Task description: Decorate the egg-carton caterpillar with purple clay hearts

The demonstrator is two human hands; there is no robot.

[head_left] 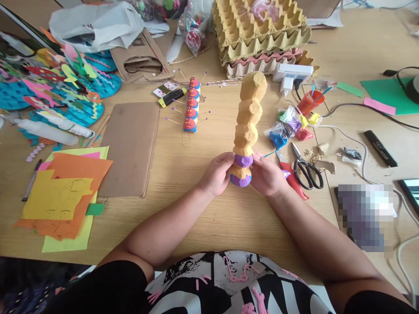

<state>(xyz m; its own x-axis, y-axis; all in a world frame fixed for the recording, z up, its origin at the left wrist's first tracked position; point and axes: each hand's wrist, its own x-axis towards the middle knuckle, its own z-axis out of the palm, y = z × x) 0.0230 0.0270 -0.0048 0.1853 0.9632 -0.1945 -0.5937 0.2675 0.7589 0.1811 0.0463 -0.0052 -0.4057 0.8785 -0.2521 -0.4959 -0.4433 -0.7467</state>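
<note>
Between my two hands is a long strip of egg carton [246,137], bumpy and tan-yellow, pointing away from me. Purple clay [244,161] covers parts of its two nearest bumps, with a little blue at the edge of the lowest one. My left hand [217,173] grips the strip's left side near the purple band, thumb on top. On the opposite side my right hand [268,174] pinches it at the same height. Farther off stands a red-and-blue egg-carton caterpillar [193,104] with purple-tipped sticks poking out.
Black-handled scissors [306,168], bagged clay [279,133] and an orange cup [310,102] lie to the right. Egg trays [262,35] are stacked behind. At left are a cardboard sheet [129,148], coloured papers [62,196] and glue bottles [46,131].
</note>
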